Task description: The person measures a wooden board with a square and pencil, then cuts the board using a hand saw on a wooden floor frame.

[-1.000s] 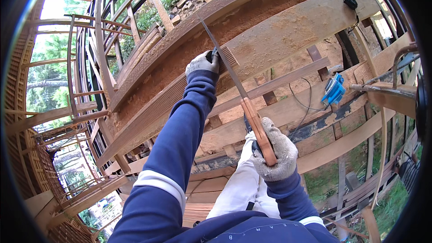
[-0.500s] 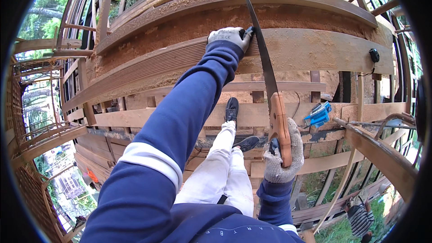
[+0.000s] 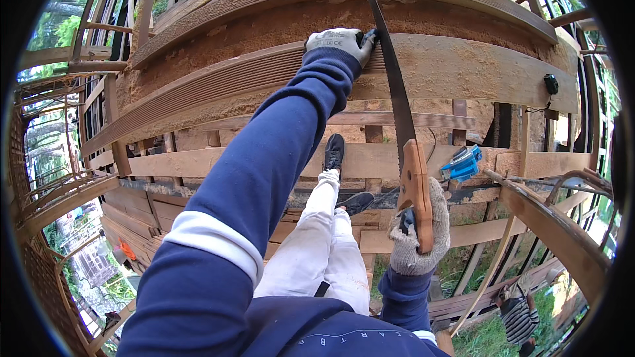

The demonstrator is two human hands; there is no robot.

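In a grey-and-black work glove, my left hand (image 3: 338,41) bears on the grooved plank (image 3: 231,80), its fingers bent over the far edge, mostly hidden. Its thumb lies right beside the blade of a handsaw (image 3: 398,96). My right hand (image 3: 417,254), in a pale knitted glove, is closed round the saw's wooden handle. The blade runs away from me across the planks, tip over the far beam, at the place where the grooves give way to a smooth plank (image 3: 469,69). Whether the teeth touch wood I cannot tell.
A blue power tool (image 3: 463,163) rests on a lower board to the right. A small black device (image 3: 550,84) with a cord sits on the smooth plank's end. Gaps open between the beams around my shoes (image 3: 335,152). Another person (image 3: 519,314) is below at right. Sawdust covers the wood.
The view has shifted slightly. Against the planks, the saw handle and my right hand have come a little back toward me and to the right. My left hand keeps its place on the plank.
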